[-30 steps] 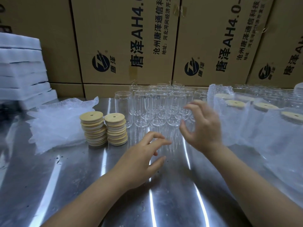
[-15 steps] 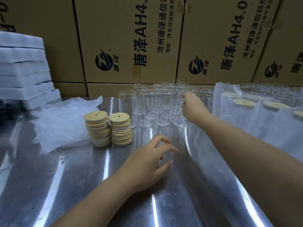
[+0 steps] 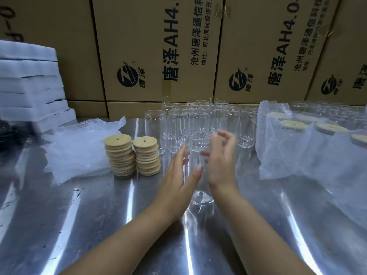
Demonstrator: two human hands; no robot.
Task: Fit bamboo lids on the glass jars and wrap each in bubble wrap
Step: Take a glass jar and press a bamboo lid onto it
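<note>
One clear glass jar [image 3: 201, 197] stands upright on the steel table [image 3: 83, 219] between my hands. My right hand [image 3: 221, 161] holds its right side, the thumb in front and the fingers up near the rim. My left hand [image 3: 177, 181] is at the jar's left side with straight fingers; I cannot tell if it touches the glass. Two stacks of round bamboo lids [image 3: 119, 155] [image 3: 147, 155] stand just left of my hands. A loose pile of bubble wrap sheets [image 3: 79, 149] lies further left. Several bare jars [image 3: 198, 120] are grouped behind.
Several lidded jars wrapped in bubble wrap [image 3: 294, 147] crowd the right side, with more bare jars behind them. Cardboard cartons [image 3: 158, 48] wall off the back. A stack of white foam sheets [image 3: 29, 88] sits at the far left.
My right hand reached into the jar group and came back with one jar, now standing in front of me. My left hand lifted off the table and moved to the jar's left side.
</note>
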